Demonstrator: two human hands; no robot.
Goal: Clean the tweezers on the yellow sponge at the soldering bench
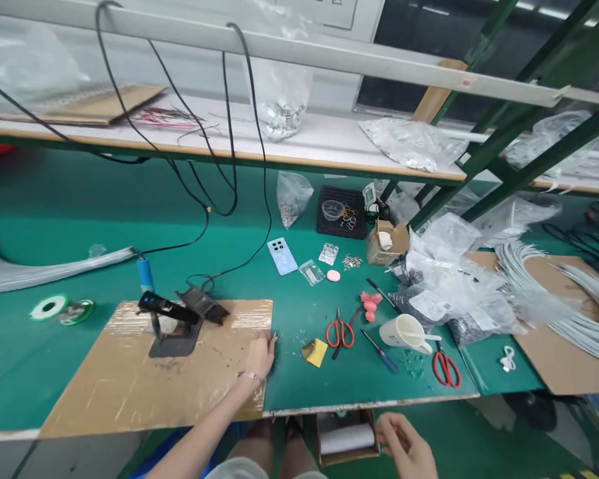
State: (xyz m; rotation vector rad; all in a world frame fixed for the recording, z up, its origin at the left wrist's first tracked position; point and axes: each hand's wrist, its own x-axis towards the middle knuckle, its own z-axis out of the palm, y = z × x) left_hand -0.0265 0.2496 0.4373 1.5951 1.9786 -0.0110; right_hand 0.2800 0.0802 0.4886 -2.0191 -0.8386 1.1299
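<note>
My left hand (259, 357) rests at the right edge of a flat cardboard sheet (219, 392), its fingers pinched together. A tiny tip shows at the fingertips, too small to name. My right hand (408, 447) hangs in front of the table edge with its fingers curled in; whatever it may hold is hidden. On the cardboard, left of my left hand, stands a soldering iron stand (172, 346) with a blue-handled soldering iron (144, 273). A yellow sponge (317, 352) and orange-handled scissors (340, 334) lie to the right of that hand.
Solder spool (50, 307) and wire bundle (80, 267) lie left. Beyond are a phone (282, 257) and black tray (342, 213). Right are a screwdriver (381, 351), cream mug (399, 332), red-handled scissors (446, 369) and plastic bags (449, 293). Black cables (264, 173) hang from the shelf.
</note>
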